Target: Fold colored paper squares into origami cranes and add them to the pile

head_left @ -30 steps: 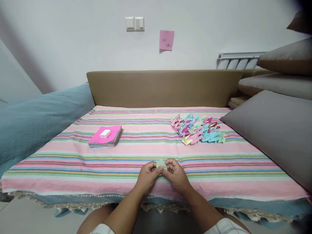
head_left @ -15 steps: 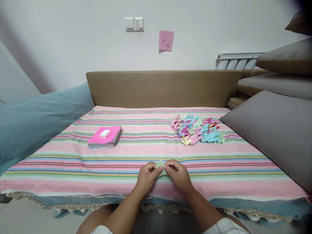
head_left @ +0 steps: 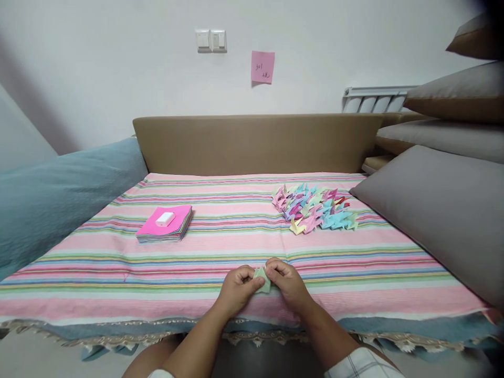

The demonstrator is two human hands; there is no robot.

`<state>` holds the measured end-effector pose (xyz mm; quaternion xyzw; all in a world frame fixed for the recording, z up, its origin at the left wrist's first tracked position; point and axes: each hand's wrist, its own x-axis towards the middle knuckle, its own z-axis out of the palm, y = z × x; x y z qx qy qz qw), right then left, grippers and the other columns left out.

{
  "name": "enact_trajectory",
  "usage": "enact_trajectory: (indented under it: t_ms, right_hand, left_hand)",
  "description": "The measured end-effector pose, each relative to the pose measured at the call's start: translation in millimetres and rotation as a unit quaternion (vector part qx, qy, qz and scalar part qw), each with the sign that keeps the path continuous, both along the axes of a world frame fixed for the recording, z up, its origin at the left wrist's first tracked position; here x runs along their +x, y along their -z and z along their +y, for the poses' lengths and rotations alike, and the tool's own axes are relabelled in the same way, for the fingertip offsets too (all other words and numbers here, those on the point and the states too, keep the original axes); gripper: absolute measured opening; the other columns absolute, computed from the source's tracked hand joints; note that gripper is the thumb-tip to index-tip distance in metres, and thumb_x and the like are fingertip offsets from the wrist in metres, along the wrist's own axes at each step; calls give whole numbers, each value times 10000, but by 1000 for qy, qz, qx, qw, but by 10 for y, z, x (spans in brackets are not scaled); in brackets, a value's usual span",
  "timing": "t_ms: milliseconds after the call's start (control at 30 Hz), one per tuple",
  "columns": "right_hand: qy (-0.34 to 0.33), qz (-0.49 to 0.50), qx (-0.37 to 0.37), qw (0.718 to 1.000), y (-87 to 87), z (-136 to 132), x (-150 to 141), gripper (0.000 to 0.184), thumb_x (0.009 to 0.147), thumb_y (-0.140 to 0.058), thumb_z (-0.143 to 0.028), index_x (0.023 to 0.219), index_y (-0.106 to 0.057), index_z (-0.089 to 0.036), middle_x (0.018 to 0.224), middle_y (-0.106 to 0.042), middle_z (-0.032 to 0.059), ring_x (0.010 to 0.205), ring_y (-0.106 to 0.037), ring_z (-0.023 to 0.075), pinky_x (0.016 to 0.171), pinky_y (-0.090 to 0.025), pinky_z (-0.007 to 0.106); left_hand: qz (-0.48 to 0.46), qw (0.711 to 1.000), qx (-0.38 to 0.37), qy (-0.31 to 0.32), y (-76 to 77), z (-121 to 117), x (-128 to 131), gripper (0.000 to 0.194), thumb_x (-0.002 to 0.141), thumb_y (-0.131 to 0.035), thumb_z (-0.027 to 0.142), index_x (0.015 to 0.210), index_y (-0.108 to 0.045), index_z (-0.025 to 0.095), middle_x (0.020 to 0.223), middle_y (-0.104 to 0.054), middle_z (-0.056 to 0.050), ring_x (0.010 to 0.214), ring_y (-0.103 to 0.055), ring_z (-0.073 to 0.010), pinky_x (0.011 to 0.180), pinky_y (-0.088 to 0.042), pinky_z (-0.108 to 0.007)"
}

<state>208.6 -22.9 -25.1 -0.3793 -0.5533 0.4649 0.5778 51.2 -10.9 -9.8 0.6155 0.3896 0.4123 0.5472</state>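
Note:
Both hands meet at the near edge of the striped cloth (head_left: 118, 262). My left hand (head_left: 237, 289) and my right hand (head_left: 287, 282) are closed, each pinching one side of a small pale green folded paper (head_left: 262, 279) held just above the cloth. Most of the paper is hidden behind the fingers. A stack of coloured square paper sheets (head_left: 165, 223), pink on top, lies to the far left with a small white block (head_left: 165, 218) on it. A pile of several folded paper cranes (head_left: 313, 207) in mixed colours lies to the far right.
A blue blanket (head_left: 59, 194) bulges along the left side. Grey cushions (head_left: 441, 210) are stacked on the right. A tan padded headboard (head_left: 252, 142) runs along the back, below a wall with light switches (head_left: 210, 40) and a pink note (head_left: 262, 66).
The hands have drawn closer together around the green paper and sit slightly lower and nearer the edge. The view has shifted a little, so everything sits slightly left.

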Motion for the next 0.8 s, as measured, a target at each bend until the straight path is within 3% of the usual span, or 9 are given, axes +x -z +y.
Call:
enact_trajectory:
  t_ms: [100,167,267,400,600,800]
  right_hand:
    - [-4,22,-19,1000,24,-10,-15,258,777,-607,-426,668,-599,-193,716,-508,-5,688,-476,134,666,-390,263]
    - [-22,64,-47,997,40,-21,-50,237,740,-649,-436,802,-595,-214,766,-537,-10,695,-492,127,652,-397,253]
    - [-67,93,-94,989,54,-33,-117,408,619,-761,-398,919,-544,-226,782,-570,-19,679,-517,117,626,-408,240]
    - [-73,43,-127,988,56,-37,-162,341,648,-728,-425,745,-508,-182,563,-503,-56,521,-462,83,520,-383,215]
    - [-117,-25,-168,979,-6,-75,-140,348,650,-712,-407,846,-544,-175,577,-531,-60,465,-456,75,448,-379,200]
    - [-115,-102,-182,971,-101,-116,-163,281,709,-625,-403,602,-568,-150,493,-524,-33,432,-428,73,428,-315,196]
  left_hand:
    - [-24,999,-22,-5,12,1,13,302,621,-726,410,554,-590,149,552,-513,25,557,-443,-102,562,-339,-221]
    - [-47,998,-37,-27,26,2,22,310,618,-726,419,562,-585,148,522,-496,38,529,-424,-93,544,-327,-216]
    - [-84,993,-48,-62,42,2,32,300,623,-725,414,581,-596,146,530,-519,38,534,-439,-94,558,-344,-215]
    - [-108,991,-50,-68,35,-3,41,277,636,-726,378,575,-602,138,568,-554,24,577,-475,-104,596,-374,-220]
    - [-111,991,-55,-49,17,-20,46,264,648,-723,366,575,-629,131,589,-528,22,573,-482,-100,577,-383,-219]
    - [-137,988,-65,-32,55,-45,55,311,637,-731,380,538,-568,134,562,-495,34,501,-472,-89,511,-368,-220]
